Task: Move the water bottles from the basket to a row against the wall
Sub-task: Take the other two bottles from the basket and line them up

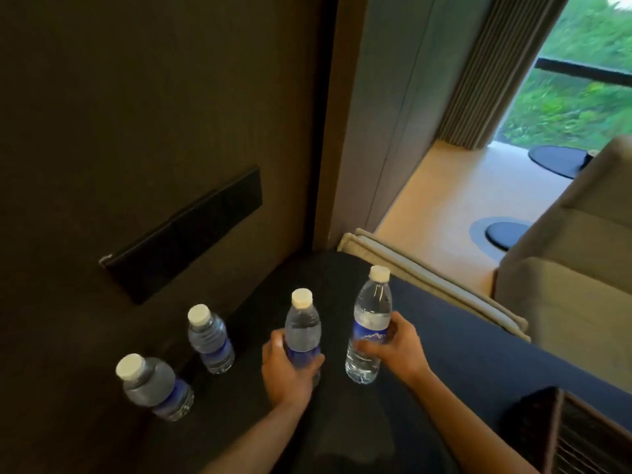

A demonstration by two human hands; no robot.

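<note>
You have a full water bottle in each grip: your left hand (289, 366) is wrapped around the centre bottle (302, 331) at its blue label, your right hand (393, 343) around the right bottle (371, 323) likewise. Expect them to be weighty, smooth and slightly squashy, so hold at the label band. Both forearms reach in from the lower edge. Two placed bottles (208, 338) stand lower left beside the wall (136, 114); the basket (561, 429) sits at lower right on the dark desk (461, 336).
</note>
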